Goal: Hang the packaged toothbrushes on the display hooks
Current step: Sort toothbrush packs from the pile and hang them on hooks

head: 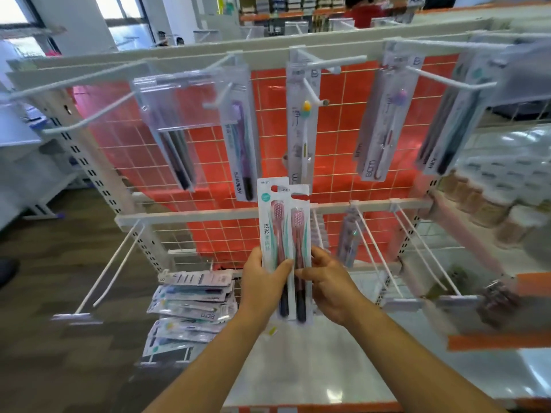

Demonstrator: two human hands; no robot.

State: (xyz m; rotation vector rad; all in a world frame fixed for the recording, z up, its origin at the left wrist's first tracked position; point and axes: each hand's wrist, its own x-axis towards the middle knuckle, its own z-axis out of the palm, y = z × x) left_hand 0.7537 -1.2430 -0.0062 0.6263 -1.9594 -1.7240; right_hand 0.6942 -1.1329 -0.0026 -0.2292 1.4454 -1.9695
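Two white packs with pink-headed toothbrushes [283,234] stand upright and overlapping in front of the rack's middle rail. My left hand [262,278] grips the left pack near its lower half, thumb across the front. My right hand [328,281] pinches the right pack at its lower edge. Above them, white display hooks [334,62] on the top rail carry several hung packs, such as a yellow-headed brush pack [302,126] and a purple one [384,120]. Long bare hooks [375,248] slant down from the middle rail.
A pile of loose toothbrush packs [193,305] lies on the low shelf at the left of my hands. A red sheet [337,120] backs the wire grid. Bare hooks [113,266] stick out at lower left. A shelf with jars [489,210] stands at right.
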